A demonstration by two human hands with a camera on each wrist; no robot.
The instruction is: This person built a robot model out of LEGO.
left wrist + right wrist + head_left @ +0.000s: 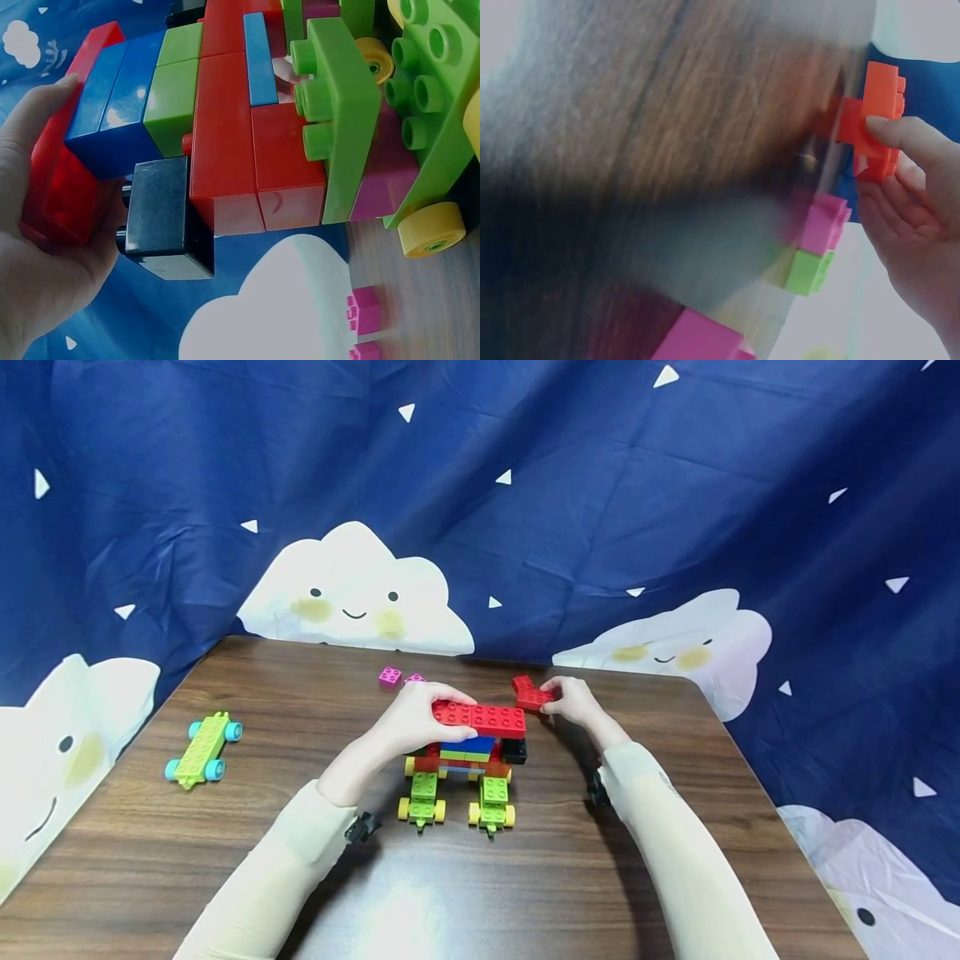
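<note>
A vehicle-like build of toy building bricks stands mid-table, with red, blue, lime and black bricks above lime wheeled bases [492, 802] with yellow wheels. My left hand [411, 720] grips a long red brick bar [498, 720] at the top of it, thumb on one side and fingers on the other. In the left wrist view, the red bar [64, 191] lies against the blue bricks [112, 112], beside a black brick [161, 217]. Behind and to the right, my right hand [576, 700] pinches a joined cluster of red bricks [531, 697]; the right wrist view shows the thumb on this cluster [881, 90].
A lime wheeled base [204, 750] with blue wheels sits at the table's left. Near the back are pink bricks [390, 676], one partly hidden by my left hand. In the right wrist view, a green brick [808, 271] adjoins a pink one. A blue curtain [555, 527] hangs behind.
</note>
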